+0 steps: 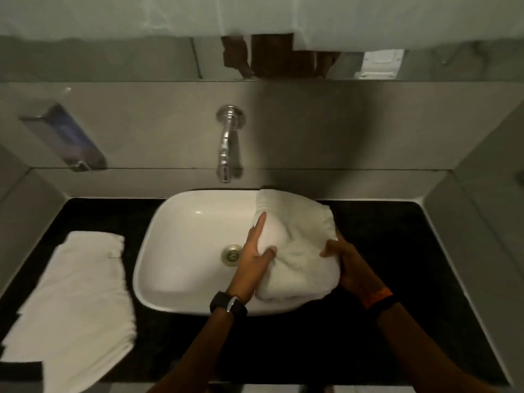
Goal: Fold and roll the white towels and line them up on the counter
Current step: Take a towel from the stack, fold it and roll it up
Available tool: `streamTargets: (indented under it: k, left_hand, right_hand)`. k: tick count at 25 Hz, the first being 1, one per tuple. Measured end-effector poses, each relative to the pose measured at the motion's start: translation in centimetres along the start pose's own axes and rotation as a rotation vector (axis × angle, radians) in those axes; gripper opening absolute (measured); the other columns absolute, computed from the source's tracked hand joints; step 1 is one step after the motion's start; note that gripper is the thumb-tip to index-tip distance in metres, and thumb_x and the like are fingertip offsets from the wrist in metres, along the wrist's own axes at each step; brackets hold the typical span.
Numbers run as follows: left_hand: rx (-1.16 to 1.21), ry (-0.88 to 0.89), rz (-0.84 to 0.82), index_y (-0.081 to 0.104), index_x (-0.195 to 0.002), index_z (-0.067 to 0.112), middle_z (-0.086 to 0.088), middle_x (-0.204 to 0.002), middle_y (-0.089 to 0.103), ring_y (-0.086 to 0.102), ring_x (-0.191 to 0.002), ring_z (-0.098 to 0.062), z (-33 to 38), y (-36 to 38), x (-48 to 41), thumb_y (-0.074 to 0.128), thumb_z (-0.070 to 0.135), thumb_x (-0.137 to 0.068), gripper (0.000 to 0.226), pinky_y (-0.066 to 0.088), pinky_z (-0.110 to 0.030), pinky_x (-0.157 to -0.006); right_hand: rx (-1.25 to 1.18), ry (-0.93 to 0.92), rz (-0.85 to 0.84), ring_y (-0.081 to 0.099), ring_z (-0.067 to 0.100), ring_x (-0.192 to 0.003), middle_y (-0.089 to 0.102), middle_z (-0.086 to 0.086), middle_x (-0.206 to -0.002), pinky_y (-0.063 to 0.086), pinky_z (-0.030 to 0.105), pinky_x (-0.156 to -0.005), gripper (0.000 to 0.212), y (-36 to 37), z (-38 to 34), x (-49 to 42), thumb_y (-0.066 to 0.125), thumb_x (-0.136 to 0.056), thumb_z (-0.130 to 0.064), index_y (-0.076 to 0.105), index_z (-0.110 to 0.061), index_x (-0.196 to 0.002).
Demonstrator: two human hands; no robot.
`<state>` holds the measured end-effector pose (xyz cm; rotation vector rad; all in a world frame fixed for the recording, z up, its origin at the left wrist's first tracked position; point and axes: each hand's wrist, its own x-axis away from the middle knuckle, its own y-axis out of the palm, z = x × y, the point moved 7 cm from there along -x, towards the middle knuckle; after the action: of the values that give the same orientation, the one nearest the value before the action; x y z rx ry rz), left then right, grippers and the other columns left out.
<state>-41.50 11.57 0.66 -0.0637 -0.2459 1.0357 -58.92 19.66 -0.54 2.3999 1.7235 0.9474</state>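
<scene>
A bunched white towel (303,245) lies over the right side of the white basin (184,251), partly rolled at its near end. My left hand (256,251) grips its left side, forefinger stretched along the cloth. My right hand (344,256) holds its right edge, thumb on top. A second white towel (76,304) lies spread flat on the black counter (397,265) to the left of the basin, its near end hanging past the counter's front edge.
A chrome tap (226,143) juts from the grey wall above the basin, with the drain (232,255) below it. A soap dispenser (65,137) is fixed to the wall at left. Grey side walls close in the counter on both sides.
</scene>
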Motion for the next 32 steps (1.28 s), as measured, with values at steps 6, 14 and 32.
streamTargets:
  k: [6,14,32]
  left_hand:
    - [-0.124,0.081,-0.082,0.022,-0.149,0.031,0.001,-0.153,0.029,0.028,-0.138,-0.012,0.9,15.6,-1.6,0.053,0.023,-0.089,0.068,0.019,-0.028,-0.114]
    - [-0.392,-0.289,-0.161,0.044,-0.141,0.02,-0.014,-0.157,0.005,0.025,-0.143,-0.032,-12.6,22.6,3.4,0.056,-0.001,-0.09,0.057,0.031,-0.031,-0.114]
    - [-1.261,0.306,-0.407,0.06,-0.127,0.015,-0.008,-0.119,0.067,0.064,-0.107,-0.029,-11.2,26.8,6.9,0.06,0.034,-0.083,0.048,0.052,-0.053,-0.09]
  right_hand:
    - [-0.008,-0.105,0.17,0.064,0.028,-0.111,0.067,0.005,-0.126,0.054,0.041,-0.086,0.076,-15.9,-1.5,2.8,0.058,-0.063,-0.001,0.053,-0.032,-0.132]
    - [0.57,0.212,0.282,0.051,0.039,-0.115,0.041,0.005,-0.132,0.059,0.046,-0.06,0.073,-27.4,9.9,5.1,0.068,-0.087,-0.008,0.025,-0.025,-0.144]
    - [1.613,0.022,-0.057,0.057,0.032,-0.115,0.06,0.012,-0.129,0.046,0.038,-0.092,0.038,-21.5,9.3,5.1,0.043,-0.095,-0.02,0.051,-0.018,-0.132]
